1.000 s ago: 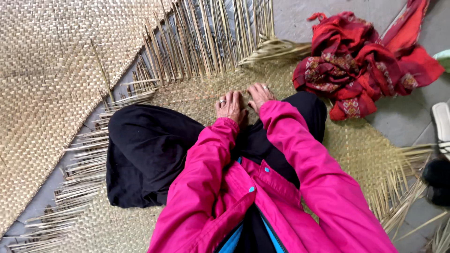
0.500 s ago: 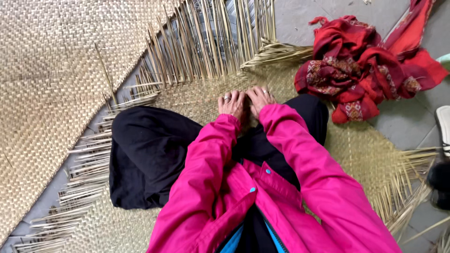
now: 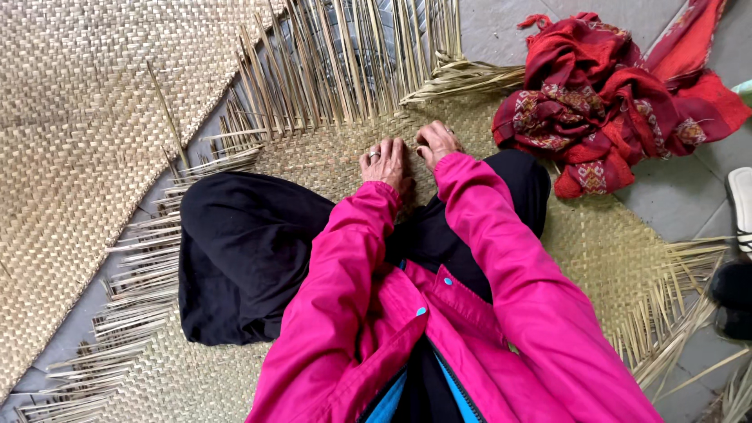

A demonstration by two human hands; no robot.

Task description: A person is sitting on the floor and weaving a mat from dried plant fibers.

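Now, far left, a finished woven mat (image 3: 86,149) lies flat on the floor (image 3: 674,204), well apart from the work. Moving right, loose straw strips (image 3: 345,70) fan out from the far edge of the half-woven mat (image 3: 329,153) the person sits on, black-trousered knee (image 3: 251,251) folded over it. At centre, the left hand (image 3: 384,163) rests palm down on the weave, fingers bent and spread a little, a ring showing. Just beside it the right hand (image 3: 435,142) curls down onto the same patch; whether it pinches a strip I cannot tell. Good practice here, I'd judge: pin the woven edge flat with one hand, draw each strip snug with the other. Far right, a crumpled red patterned cloth (image 3: 611,102) touches the mat's edge.
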